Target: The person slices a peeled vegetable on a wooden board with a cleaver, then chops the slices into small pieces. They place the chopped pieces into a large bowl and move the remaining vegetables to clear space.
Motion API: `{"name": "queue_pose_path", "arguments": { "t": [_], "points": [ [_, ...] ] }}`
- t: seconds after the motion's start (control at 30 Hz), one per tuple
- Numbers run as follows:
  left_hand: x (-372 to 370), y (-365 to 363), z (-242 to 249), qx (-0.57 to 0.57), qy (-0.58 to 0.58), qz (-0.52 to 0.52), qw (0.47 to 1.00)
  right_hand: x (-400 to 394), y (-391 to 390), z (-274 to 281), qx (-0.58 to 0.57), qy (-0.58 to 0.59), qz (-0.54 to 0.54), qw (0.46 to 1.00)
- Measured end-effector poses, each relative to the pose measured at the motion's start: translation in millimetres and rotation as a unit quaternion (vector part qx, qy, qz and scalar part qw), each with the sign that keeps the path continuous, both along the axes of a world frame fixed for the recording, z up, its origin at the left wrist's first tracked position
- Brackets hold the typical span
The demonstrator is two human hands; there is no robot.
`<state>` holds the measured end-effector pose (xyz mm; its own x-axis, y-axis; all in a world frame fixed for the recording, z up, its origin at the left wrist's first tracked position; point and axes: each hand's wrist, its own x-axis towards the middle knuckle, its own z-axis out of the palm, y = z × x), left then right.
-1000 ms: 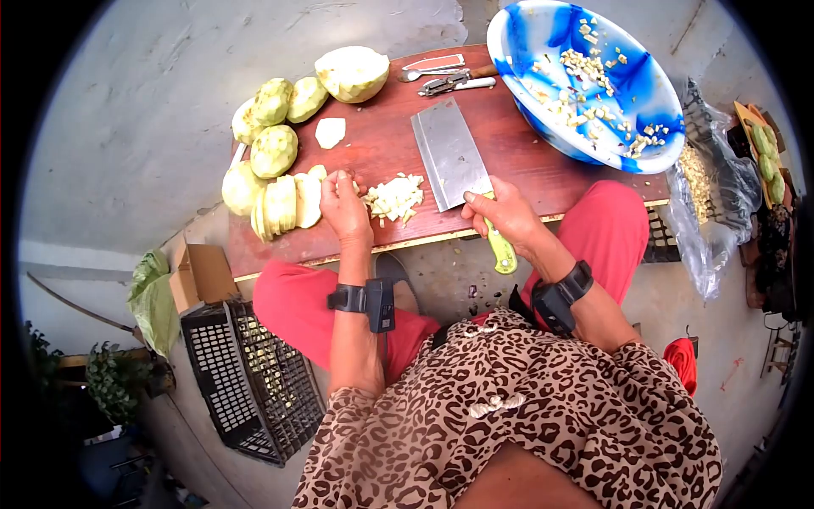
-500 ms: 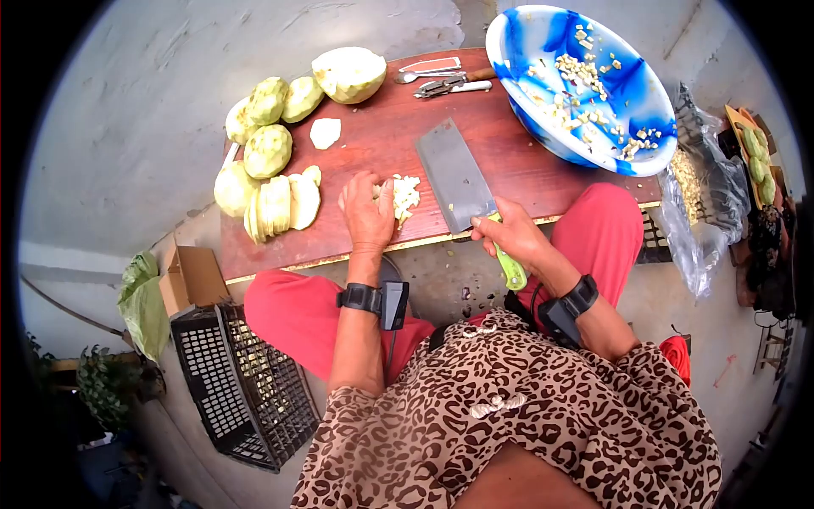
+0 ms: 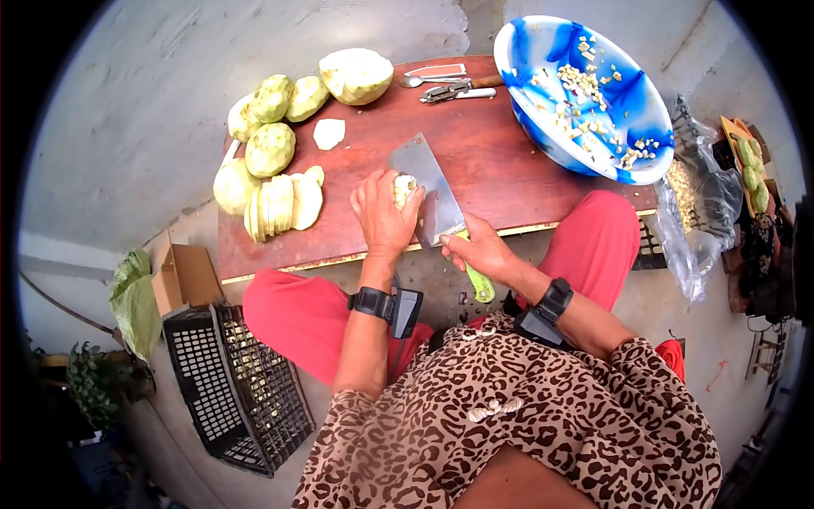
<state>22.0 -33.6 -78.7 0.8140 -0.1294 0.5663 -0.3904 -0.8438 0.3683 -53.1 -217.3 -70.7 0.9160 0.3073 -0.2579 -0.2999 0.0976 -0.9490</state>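
Note:
My left hand [image 3: 383, 212] is cupped on the board, its thumb and fingers curved round a small pile of diced pale vegetable [image 3: 404, 188]. Against the pile's right side lies the wide blade of a cleaver [image 3: 437, 193]. My right hand [image 3: 485, 252] grips the cleaver's green handle, which sticks out below the fist. Left of my left hand are pale vegetable slices [image 3: 280, 206] leaning in a row. Several peeled green-white vegetables [image 3: 270, 150] sit behind them, with a larger cut half [image 3: 356, 75] further right. My palm hides part of the pile.
The red wooden board [image 3: 339, 174] spans the space before my knees. A blue-and-white basin [image 3: 517, 106] holding diced bits stands at its back right. A peeler [image 3: 445, 92] and a flat offcut [image 3: 329, 133] lie at the back. A black crate [image 3: 203, 390] stands lower left.
My left hand has moved right over the diced pile. The cleaver has come left and its blade now meets the pile and my left hand.

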Motion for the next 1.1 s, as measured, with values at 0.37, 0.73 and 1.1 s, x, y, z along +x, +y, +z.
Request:
{"name": "queue_pose_path", "arguments": {
  "t": [0.37,0.73,1.1],
  "points": [
    [9,1,-9,-0.09,0.027,0.051,0.994,5,30,-3,0.061,-0.002,0.036,0.998],
    [16,7,-6,-0.15,0.04,0.086,0.984,9,50,1,0.053,0.027,0.038,0.998],
    [30,-30,48,-0.21,0.032,0.023,0.977,7,27,39,0.071,-0.047,-0.025,0.996]
  ]
}}
